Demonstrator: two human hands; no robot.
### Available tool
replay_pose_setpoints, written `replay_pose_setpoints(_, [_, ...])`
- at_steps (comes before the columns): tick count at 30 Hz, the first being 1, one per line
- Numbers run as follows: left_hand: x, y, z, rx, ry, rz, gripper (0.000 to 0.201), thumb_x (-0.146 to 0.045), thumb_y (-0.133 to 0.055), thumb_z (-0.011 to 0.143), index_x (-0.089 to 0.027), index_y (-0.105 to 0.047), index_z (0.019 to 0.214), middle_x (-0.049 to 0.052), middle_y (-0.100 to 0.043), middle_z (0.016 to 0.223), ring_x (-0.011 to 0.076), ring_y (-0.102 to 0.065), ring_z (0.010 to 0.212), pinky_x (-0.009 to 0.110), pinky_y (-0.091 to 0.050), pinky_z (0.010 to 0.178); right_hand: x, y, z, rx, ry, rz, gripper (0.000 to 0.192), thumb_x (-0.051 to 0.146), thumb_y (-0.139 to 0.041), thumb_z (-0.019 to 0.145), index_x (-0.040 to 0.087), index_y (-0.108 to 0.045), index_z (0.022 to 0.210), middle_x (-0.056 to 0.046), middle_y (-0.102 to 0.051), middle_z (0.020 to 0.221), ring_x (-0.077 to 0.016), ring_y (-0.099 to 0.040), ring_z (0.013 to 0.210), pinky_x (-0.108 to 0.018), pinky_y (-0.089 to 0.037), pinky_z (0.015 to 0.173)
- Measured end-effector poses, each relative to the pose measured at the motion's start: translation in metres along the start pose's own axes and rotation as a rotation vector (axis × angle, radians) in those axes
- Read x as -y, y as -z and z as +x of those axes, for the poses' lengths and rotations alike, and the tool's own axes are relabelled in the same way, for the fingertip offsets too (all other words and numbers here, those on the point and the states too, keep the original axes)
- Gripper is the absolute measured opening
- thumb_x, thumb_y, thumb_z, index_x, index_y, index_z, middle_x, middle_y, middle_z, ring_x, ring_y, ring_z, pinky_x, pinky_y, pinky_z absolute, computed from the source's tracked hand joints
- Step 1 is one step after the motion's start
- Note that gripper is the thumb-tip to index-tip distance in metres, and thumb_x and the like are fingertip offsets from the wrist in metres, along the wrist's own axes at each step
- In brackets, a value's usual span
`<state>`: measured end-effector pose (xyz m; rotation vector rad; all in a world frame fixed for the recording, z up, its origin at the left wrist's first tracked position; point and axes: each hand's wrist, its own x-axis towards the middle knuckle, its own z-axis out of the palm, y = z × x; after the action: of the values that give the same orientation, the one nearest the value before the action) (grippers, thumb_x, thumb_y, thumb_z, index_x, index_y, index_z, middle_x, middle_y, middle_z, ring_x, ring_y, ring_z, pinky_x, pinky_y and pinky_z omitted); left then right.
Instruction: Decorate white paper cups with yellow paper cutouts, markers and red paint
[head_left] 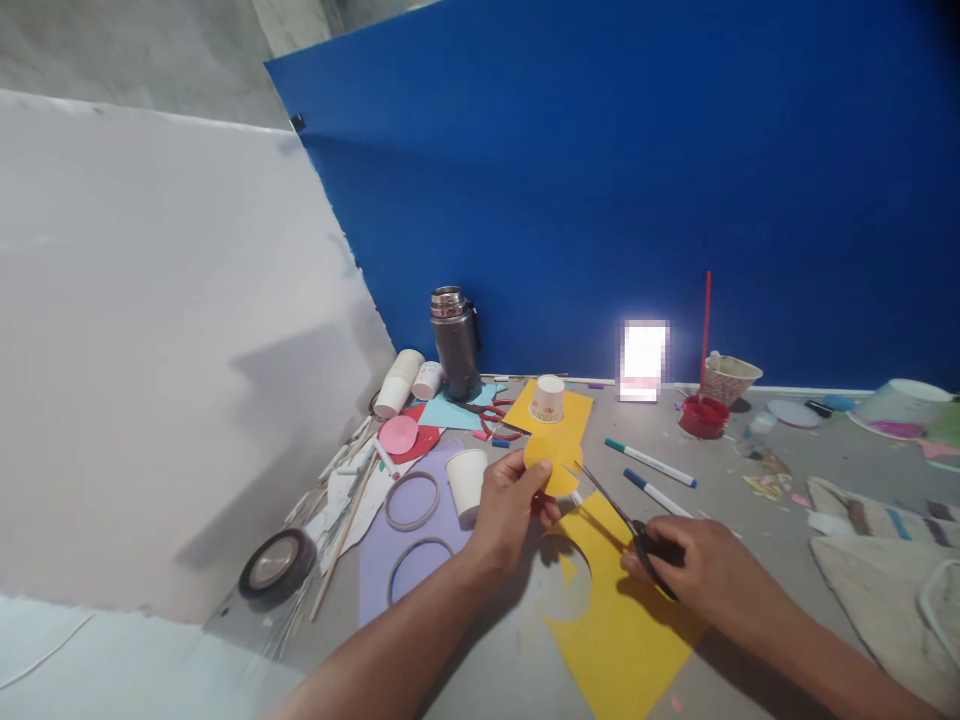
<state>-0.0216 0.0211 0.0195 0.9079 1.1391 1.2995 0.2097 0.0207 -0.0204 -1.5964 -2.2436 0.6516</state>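
- Two big boards dominate: a blue backboard (637,180) stands upright behind the grey table (750,470), and a white board (150,350) leans at the table's left edge.
- A yellow paper sheet (622,620) lies flat on the table in front of the person, with a round hole cut out of its near-left part.
- A lilac paper sheet (397,530) lies just left of the yellow sheet, with ring shapes on it and a white paper cup (466,480) at its far corner.
- A dark steel flask (454,342) stands well behind the yellow sheet, against the backboard.
- The left hand (510,510) is closed in a pinch on a yellow paper disc (553,462), holding it above the yellow sheet's far-left edge.
- The right hand (705,570) is wrapped around the handles of black scissors (626,525) over the yellow sheet's right side; the blades stand parted and their tip is at the disc's right edge.
- A roll of black tape (276,563) lies far left of the yellow sheet, by the white board.
- A red paint pot (703,416) sits beyond the yellow sheet to the right.
- Two marker pens (651,463) lie just beyond the scissors.
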Motion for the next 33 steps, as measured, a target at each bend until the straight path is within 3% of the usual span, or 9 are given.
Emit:
replay_pose_setpoints(5, [0.001, 0.000, -0.001, 0.019, -0.032, 0.033, 0.036, -0.049, -0.077, 0.079, -0.015, -0.068, 0.084, -0.001, -0.060, 0.055, 0.0092, -0.053, 0.044, 0.021, -0.042, 0.046, -0.011, -0.003, 0.001, -0.084, 0.020, -0.317, 0.021, 0.041, -0.063, 0.091, 0.022, -0.070, 0.084, -0.010, -0.077, 0.089, -0.0276, -0.072, 0.079, -0.032, -0.042, 0.065])
replay_pose_setpoints(9, [0.002, 0.000, -0.001, 0.027, -0.049, 0.007, 0.031, -0.043, -0.079, 0.078, -0.015, -0.069, 0.085, 0.000, -0.063, 0.059, 0.0099, -0.055, 0.048, 0.022, -0.043, 0.048, -0.013, -0.006, -0.001, -0.109, 0.053, -0.422, 0.026, 0.046, -0.065, 0.093, 0.021, -0.071, 0.096, -0.013, -0.078, 0.094, -0.0315, -0.075, 0.084, -0.035, -0.046, 0.069])
replay_pose_setpoints(13, [0.003, 0.000, 0.001, 0.030, -0.043, -0.044, 0.027, -0.035, -0.082, 0.074, -0.015, -0.070, 0.087, 0.000, -0.064, 0.062, 0.0101, -0.057, 0.050, 0.022, -0.045, 0.049, -0.014, -0.006, -0.002, -0.072, -0.027, -0.421, 0.022, 0.035, -0.065, 0.093, 0.020, -0.067, 0.109, -0.011, -0.079, 0.093, -0.0319, -0.076, 0.082, -0.034, -0.041, 0.064])
replay_pose_setpoints(15, [0.003, 0.000, 0.001, 0.047, -0.029, -0.072, 0.028, -0.034, -0.083, 0.072, -0.014, -0.069, 0.087, 0.001, -0.065, 0.065, 0.0100, -0.058, 0.051, 0.022, -0.044, 0.049, -0.014, -0.005, -0.001, -0.048, -0.042, -0.373, 0.019, 0.028, -0.065, 0.090, 0.020, -0.066, 0.108, -0.009, -0.078, 0.090, -0.0309, -0.075, 0.082, -0.032, -0.039, 0.064])
replay_pose_setpoints(19, [0.003, -0.001, 0.002, 0.059, 0.021, -0.120, 0.031, -0.032, -0.085, 0.068, -0.014, -0.068, 0.087, 0.002, -0.068, 0.068, 0.0108, -0.060, 0.052, 0.022, -0.043, 0.049, -0.010, -0.002, 0.002, -0.018, -0.014, -0.277, 0.006, 0.022, -0.068, 0.084, 0.020, -0.065, 0.089, -0.011, -0.074, 0.103, -0.0237, -0.070, 0.079, -0.030, -0.036, 0.065])
replay_pose_setpoints(24, [0.005, -0.001, 0.002, 0.071, 0.002, -0.129, 0.030, -0.031, -0.085, 0.068, -0.015, -0.068, 0.087, 0.004, -0.071, 0.076, 0.0123, -0.063, 0.055, 0.022, -0.043, 0.049, -0.004, 0.007, 0.005, 0.053, -0.070, -0.113, 0.011, 0.020, -0.067, 0.077, 0.021, -0.057, 0.076, -0.004, -0.071, 0.078, -0.0192, -0.059, 0.071, -0.029, -0.030, 0.061])
replay_pose_setpoints(28, [0.002, -0.002, 0.000, 0.073, 0.006, -0.050, 0.032, -0.031, -0.081, 0.068, -0.014, -0.069, 0.092, 0.005, -0.072, 0.081, 0.0125, -0.065, 0.056, 0.023, -0.046, 0.048, -0.004, 0.019, 0.007, 0.123, -0.070, 0.096, 0.009, 0.024, -0.068, 0.076, 0.020, -0.065, 0.082, -0.002, -0.071, 0.075, -0.0171, -0.057, 0.067, -0.028, -0.033, 0.058])
replay_pose_setpoints(30, [-0.002, -0.005, -0.002, 0.093, 0.003, 0.027, 0.032, -0.029, -0.078, 0.067, -0.014, -0.069, 0.094, 0.004, -0.073, 0.080, 0.0121, -0.063, 0.054, 0.023, -0.046, 0.047, -0.005, 0.024, 0.009, 0.079, -0.040, 0.252, 0.012, 0.032, -0.068, 0.080, 0.020, -0.068, 0.082, -0.002, -0.069, 0.073, -0.0173, -0.058, 0.067, -0.028, -0.037, 0.061])
replay_pose_setpoints(33, [-0.010, -0.013, -0.007, 0.160, -0.033, 0.166, 0.030, -0.025, -0.074, 0.065, -0.014, -0.068, 0.092, 0.002, -0.071, 0.072, 0.0124, -0.062, 0.053, 0.022, -0.047, 0.046, -0.004, 0.030, 0.009, -0.058, -0.045, 0.556, 0.036, 0.053, -0.069, 0.085, 0.018, -0.067, 0.075, -0.002, -0.063, 0.068, -0.0147, -0.052, 0.060, -0.029, -0.038, 0.058])
